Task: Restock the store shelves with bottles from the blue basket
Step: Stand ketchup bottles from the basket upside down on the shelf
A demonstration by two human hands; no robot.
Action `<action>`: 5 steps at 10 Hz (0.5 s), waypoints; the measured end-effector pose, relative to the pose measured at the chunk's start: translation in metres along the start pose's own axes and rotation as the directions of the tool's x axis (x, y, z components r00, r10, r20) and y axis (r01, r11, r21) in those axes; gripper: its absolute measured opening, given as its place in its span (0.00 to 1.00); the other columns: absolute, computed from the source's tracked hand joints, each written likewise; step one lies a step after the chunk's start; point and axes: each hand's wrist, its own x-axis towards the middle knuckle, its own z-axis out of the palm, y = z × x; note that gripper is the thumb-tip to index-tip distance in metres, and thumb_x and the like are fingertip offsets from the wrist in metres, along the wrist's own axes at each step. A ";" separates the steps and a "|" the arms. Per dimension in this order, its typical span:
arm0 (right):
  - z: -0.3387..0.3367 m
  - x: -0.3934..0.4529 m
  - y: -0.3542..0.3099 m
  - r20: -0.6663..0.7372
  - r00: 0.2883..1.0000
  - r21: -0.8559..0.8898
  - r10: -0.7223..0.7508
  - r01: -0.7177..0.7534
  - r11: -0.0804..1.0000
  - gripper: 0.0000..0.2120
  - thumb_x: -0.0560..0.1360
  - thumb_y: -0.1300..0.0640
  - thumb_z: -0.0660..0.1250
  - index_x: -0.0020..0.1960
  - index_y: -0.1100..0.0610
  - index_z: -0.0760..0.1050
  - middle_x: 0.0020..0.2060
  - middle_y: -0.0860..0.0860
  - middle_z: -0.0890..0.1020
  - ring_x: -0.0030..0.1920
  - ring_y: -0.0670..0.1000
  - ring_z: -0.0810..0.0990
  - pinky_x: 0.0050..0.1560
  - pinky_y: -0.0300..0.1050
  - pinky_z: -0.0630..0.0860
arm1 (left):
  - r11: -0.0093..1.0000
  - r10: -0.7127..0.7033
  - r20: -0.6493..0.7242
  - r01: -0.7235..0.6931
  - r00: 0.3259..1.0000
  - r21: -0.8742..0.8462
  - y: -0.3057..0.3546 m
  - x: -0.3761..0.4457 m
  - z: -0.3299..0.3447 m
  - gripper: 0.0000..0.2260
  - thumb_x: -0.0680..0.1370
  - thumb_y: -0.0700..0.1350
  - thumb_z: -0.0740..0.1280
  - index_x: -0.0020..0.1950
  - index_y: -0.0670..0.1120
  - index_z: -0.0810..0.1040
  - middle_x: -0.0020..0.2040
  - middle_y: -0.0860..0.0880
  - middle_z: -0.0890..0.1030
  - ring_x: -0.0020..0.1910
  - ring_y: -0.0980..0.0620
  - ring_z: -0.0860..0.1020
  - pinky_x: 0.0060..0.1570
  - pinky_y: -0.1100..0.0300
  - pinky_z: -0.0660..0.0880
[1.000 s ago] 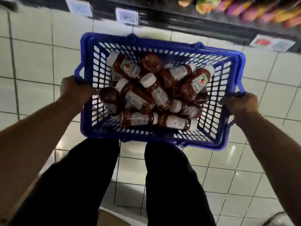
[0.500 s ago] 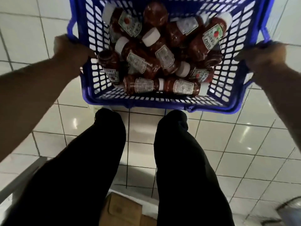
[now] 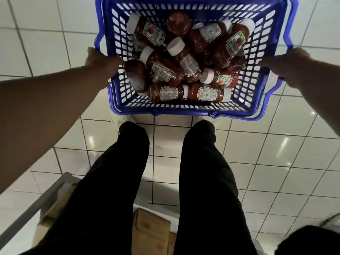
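Observation:
A blue plastic basket (image 3: 184,107) with lattice walls sits low in front of my feet, over the white tiled floor. Several red ketchup bottles (image 3: 191,65) with white caps and labels lie piled inside it. My left hand (image 3: 100,60) grips the basket's left rim. My right hand (image 3: 287,64) grips the right rim. No store shelf is in view.
My two legs in black trousers (image 3: 202,181) fill the lower middle, with pale shoe tips under the basket. A brown cardboard box (image 3: 150,230) lies behind my feet. A grey metal rail (image 3: 36,205) runs along the lower left. White glossy tiles (image 3: 276,153) surround everything.
My view has tipped further down, so the shelf and price tags have left the frame. The basket has gone down toward the floor, with both hands still on its sides.

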 end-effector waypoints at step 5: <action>0.064 -0.079 0.002 0.182 0.983 0.085 -0.028 0.013 0.996 0.14 0.67 0.45 0.74 0.49 0.49 0.78 0.41 0.52 0.86 0.47 0.57 0.86 0.51 0.60 0.83 | 0.966 0.036 0.424 0.077 0.905 -0.245 0.022 -0.074 0.055 0.37 0.63 0.59 0.74 0.70 0.48 0.74 0.60 0.47 0.82 0.58 0.45 0.80 0.60 0.45 0.78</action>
